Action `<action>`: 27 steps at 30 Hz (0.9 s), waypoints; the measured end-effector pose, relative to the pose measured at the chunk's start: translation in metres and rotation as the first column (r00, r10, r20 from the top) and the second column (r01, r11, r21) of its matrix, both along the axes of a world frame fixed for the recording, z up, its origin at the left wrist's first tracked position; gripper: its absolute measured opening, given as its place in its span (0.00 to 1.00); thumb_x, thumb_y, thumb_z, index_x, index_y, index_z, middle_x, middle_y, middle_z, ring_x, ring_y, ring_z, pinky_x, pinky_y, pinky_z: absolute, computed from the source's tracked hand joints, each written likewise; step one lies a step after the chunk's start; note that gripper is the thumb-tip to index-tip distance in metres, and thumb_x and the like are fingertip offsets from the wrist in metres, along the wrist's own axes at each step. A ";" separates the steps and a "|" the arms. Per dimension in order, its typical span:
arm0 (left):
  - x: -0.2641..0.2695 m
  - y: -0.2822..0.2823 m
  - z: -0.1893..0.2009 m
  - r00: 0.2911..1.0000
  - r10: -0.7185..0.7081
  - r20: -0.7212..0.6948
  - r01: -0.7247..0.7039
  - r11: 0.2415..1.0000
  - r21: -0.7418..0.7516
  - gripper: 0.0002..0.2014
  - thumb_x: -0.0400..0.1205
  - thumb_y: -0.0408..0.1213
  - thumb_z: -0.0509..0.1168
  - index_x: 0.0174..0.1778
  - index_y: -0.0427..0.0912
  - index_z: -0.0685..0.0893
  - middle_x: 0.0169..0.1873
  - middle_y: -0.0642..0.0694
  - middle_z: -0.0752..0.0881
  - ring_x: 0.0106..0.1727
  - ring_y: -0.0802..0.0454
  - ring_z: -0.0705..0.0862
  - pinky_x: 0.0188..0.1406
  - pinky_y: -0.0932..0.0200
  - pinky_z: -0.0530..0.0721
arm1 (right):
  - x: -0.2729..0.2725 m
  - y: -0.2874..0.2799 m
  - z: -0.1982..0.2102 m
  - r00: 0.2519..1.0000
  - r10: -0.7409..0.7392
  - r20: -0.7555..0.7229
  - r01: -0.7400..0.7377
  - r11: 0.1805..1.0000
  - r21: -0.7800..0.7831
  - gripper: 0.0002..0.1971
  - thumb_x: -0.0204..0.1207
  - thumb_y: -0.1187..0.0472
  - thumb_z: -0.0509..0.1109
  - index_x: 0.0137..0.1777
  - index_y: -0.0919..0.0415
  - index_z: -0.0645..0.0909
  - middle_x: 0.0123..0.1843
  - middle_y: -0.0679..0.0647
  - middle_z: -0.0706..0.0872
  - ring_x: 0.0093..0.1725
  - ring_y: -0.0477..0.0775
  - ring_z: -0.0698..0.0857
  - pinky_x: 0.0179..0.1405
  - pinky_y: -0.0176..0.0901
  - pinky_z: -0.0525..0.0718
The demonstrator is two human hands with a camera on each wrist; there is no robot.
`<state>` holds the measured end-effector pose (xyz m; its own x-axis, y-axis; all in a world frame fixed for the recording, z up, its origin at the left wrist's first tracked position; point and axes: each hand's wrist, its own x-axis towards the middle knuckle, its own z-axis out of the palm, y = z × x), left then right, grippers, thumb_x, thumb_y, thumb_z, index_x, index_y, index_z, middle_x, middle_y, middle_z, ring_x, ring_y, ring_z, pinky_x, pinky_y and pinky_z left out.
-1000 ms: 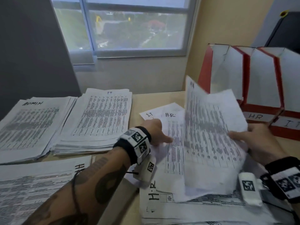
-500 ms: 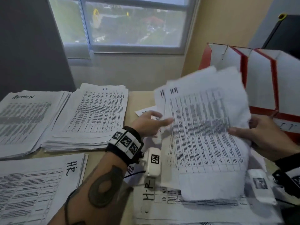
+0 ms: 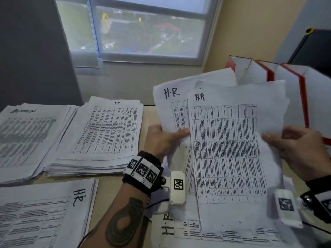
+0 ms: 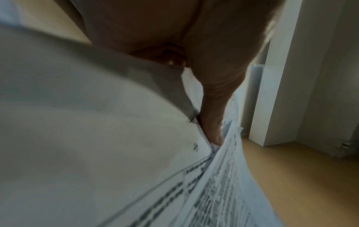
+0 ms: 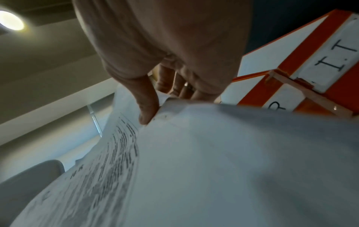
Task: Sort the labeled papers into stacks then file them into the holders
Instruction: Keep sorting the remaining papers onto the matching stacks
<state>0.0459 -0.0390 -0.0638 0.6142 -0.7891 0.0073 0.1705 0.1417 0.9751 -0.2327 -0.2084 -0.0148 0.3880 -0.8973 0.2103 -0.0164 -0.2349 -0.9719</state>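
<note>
Both hands hold up a loose bundle of H.R sheets over the desk, tilted toward me. My left hand pinches the bundle's left edge, thumb on the front; the left wrist view shows the thumb pressed between sheets. My right hand grips the right edge, its thumb on the front and its fingers behind the paper. More H.R sheets lie flat underneath. Red and white file holders stand at the right, one labelled I.T.
Sorted stacks lie on the left of the desk: ADMIN stack far left, I.T stack beside it, H.R stack nearest me. A window is behind the desk. A strip of bare wood shows between the stacks.
The bundle was lifted off the desk pile and turned upright to face me. My left hand moved from the flat papers to the bundle's left edge.
</note>
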 end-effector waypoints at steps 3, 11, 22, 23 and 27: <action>0.005 0.008 0.002 0.998 0.065 -0.012 -0.065 0.997 -0.033 0.11 0.75 0.32 0.82 0.52 0.38 0.92 0.48 0.43 0.96 0.51 0.45 0.95 0.57 0.43 0.93 | 0.007 -0.001 0.000 1.000 -0.006 0.029 0.006 1.000 0.006 0.31 0.52 0.55 0.91 0.56 0.66 0.88 0.46 0.57 0.96 0.38 0.48 0.94 0.38 0.34 0.91; 0.012 0.014 -0.001 0.987 0.160 0.026 -0.160 0.987 0.009 0.08 0.83 0.38 0.76 0.47 0.35 0.90 0.44 0.38 0.94 0.50 0.38 0.94 0.57 0.33 0.92 | 0.020 -0.011 -0.004 0.991 -0.025 0.131 0.006 0.989 0.147 0.12 0.70 0.70 0.76 0.30 0.55 0.85 0.24 0.43 0.86 0.26 0.41 0.88 0.27 0.31 0.85; -0.009 0.020 0.008 0.979 0.142 -0.147 -0.168 0.968 -0.186 0.19 0.71 0.17 0.79 0.58 0.24 0.88 0.38 0.42 0.95 0.39 0.50 0.95 0.35 0.64 0.90 | 0.017 -0.022 -0.007 0.987 0.002 0.161 -0.050 0.954 0.295 0.14 0.84 0.78 0.63 0.39 0.63 0.76 0.27 0.51 0.89 0.30 0.45 0.91 0.28 0.32 0.87; -0.010 0.020 0.008 0.978 0.142 -0.155 -0.170 0.966 -0.192 0.20 0.71 0.17 0.79 0.59 0.23 0.87 0.39 0.42 0.95 0.38 0.50 0.95 0.35 0.64 0.90 | 0.017 -0.023 -0.009 0.986 0.008 0.164 -0.056 0.956 0.288 0.11 0.83 0.77 0.65 0.42 0.64 0.80 0.31 0.52 0.91 0.35 0.47 0.92 0.32 0.34 0.89; -0.009 0.022 0.007 0.975 0.161 -0.151 -0.189 0.962 -0.197 0.20 0.69 0.22 0.82 0.56 0.24 0.88 0.41 0.40 0.95 0.41 0.48 0.95 0.38 0.63 0.91 | 0.022 -0.023 -0.012 0.980 -0.003 0.200 -0.049 0.966 0.255 0.07 0.79 0.70 0.73 0.53 0.63 0.89 0.47 0.55 0.95 0.47 0.49 0.94 0.44 0.37 0.92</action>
